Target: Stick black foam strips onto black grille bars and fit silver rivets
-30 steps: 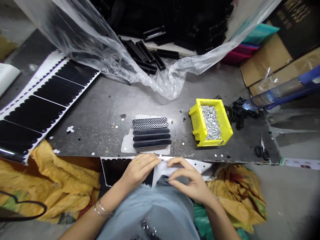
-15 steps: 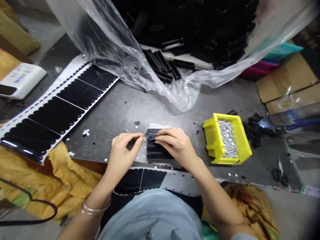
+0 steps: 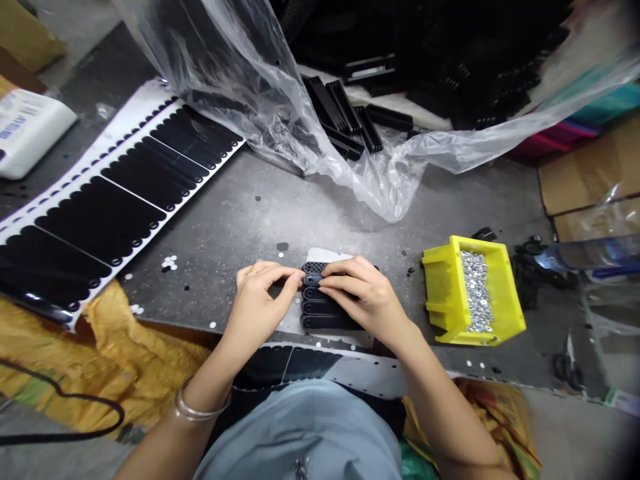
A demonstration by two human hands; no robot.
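Several long black plastic bars (image 3: 327,322) with rounded ends lie side by side on a pale sheet. The farthest bar (image 3: 313,267) shows an open lattice face. Just nearer, a smooth black strip (image 3: 311,281) with a hole near its end lies over the second bar. My left hand (image 3: 263,293) has thumb and forefinger pinched together at this strip's left end. My right hand (image 3: 367,293) reaches over the bars from the right, fingers closed on the strip farther along. The right ends of the bars are mostly hidden beneath it.
A yellow bin (image 3: 450,293) of small metal washers stands at right, with scissors (image 3: 569,367) beyond it. Sheets of black stickers (image 3: 100,213) lie at left. An open plastic bag (image 3: 385,193) of black parts sits at the back. White dots (image 3: 170,262) are scattered about.
The black strip now covers the lattice of the second bar, which showed before. My left fingertips have come onto its left end. The whole view has shifted slightly.
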